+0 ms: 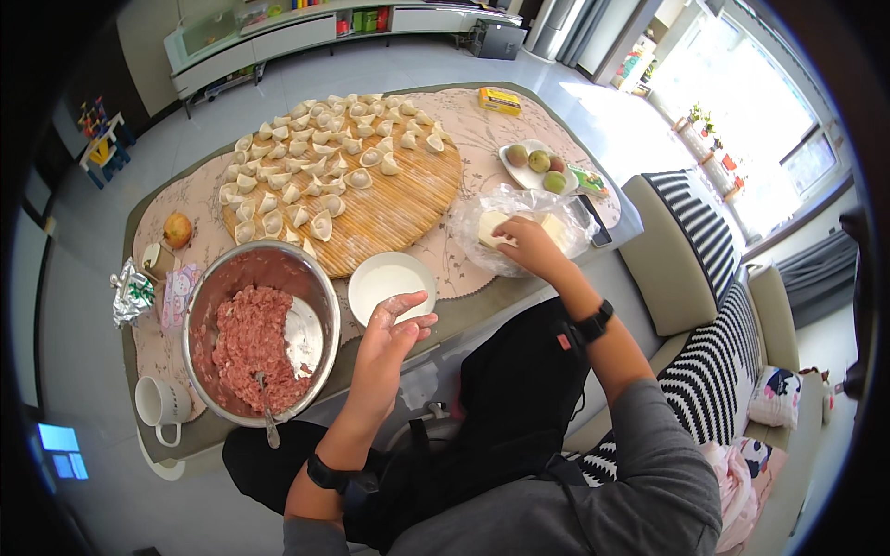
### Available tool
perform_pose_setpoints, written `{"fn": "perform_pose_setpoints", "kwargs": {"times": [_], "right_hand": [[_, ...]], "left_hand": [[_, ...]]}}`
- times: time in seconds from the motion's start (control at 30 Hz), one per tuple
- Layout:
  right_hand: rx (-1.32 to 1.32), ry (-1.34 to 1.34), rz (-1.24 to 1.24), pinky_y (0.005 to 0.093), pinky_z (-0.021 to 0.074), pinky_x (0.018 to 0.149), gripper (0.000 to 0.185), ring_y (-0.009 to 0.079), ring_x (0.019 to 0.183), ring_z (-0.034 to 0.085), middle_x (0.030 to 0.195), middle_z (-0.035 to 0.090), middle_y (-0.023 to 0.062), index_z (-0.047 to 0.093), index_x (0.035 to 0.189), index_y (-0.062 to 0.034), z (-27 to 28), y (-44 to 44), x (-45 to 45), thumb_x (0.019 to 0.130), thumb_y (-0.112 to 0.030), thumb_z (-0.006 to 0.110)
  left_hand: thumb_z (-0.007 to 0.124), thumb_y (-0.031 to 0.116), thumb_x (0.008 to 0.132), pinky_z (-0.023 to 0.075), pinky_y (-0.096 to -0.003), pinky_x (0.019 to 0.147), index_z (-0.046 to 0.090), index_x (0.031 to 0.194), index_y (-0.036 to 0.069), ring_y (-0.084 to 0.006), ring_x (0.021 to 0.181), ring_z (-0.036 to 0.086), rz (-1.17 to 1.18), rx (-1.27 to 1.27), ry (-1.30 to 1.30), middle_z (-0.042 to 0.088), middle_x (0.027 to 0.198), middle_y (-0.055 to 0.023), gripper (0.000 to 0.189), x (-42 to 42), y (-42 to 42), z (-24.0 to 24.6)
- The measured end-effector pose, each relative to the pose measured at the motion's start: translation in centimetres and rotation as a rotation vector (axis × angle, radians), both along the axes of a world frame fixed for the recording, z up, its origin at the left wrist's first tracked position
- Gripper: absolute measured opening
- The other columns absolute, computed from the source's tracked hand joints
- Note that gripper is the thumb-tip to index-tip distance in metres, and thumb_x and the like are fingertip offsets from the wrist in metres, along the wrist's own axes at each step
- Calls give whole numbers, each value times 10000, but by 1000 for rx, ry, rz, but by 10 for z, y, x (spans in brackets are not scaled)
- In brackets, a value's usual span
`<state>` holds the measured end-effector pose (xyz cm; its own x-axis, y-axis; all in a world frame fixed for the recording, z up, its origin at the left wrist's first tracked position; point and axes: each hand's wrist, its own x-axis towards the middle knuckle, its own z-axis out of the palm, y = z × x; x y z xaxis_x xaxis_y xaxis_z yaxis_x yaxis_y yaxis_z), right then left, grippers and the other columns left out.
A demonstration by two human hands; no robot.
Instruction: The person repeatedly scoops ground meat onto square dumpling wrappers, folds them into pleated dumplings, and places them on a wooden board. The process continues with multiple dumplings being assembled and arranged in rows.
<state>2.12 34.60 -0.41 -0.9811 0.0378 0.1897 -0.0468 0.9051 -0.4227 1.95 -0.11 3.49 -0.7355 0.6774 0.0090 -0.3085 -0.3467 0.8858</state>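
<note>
My left hand [384,340] is raised in front of a white bowl [361,274] with white contents, fingers apart, white powder on them, holding nothing. My right hand [534,244] reaches onto a stack of pale dough wrappers [489,226], fingertips at its right edge; whether they pinch a wrapper is hidden. Another wrapper stack [554,228] lies beside it, both on a clear plastic bag [467,254]. At left, a steel mixing bowl [336,326] contains raw minced meat [250,340] and a metal spoon [271,425]. Many folded wontons [299,147] sit on a floured round slatted board [396,215].
A plate [518,174] of fruit, a phone [595,221] and a yellow box [500,101] are on the table's right side. Along the left stand a mug [161,409], a foil packet [132,295] and a pomegranate-like fruit [178,230]. A sofa [671,278] is to my right.
</note>
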Motion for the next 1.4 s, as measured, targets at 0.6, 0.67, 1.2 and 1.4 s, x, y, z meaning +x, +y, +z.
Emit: {"fn": "perform_pose_setpoints", "kwargs": {"times": [0.6,0.67,1.2,1.4], "right_hand": [[119,-232,-73,380,513,757,391,285,841,658,895,682,108,629,1043,-79,-21,16,-42,676,-112,759],[97,-213,-68,376,513,744,372,278,820,656,870,678,102,633,1036,-76,-21,17,-42,682,-96,745],[147,-149,-78,386,504,689,315,254,732,651,776,661,76,649,1051,-86,-21,8,-42,736,-94,666],[182,-63,-94,404,506,700,271,291,737,652,773,663,110,644,1050,-73,-23,4,-42,783,-109,611]], "left_hand": [[466,93,962,424,-350,972,477,1266,19,-191,1102,564,-70,0,20,523,1312,-111,312,-11,-8,11],[464,93,963,424,-350,971,480,1265,19,-191,1100,565,-60,21,30,524,1309,-111,311,-10,-10,13],[457,90,968,414,-335,976,488,1261,16,-181,1097,567,-96,-22,72,524,1310,-108,304,-8,-10,14],[464,100,970,414,-332,975,496,1254,18,-176,1095,566,-98,-21,88,525,1308,-110,297,-8,-12,13]]}}
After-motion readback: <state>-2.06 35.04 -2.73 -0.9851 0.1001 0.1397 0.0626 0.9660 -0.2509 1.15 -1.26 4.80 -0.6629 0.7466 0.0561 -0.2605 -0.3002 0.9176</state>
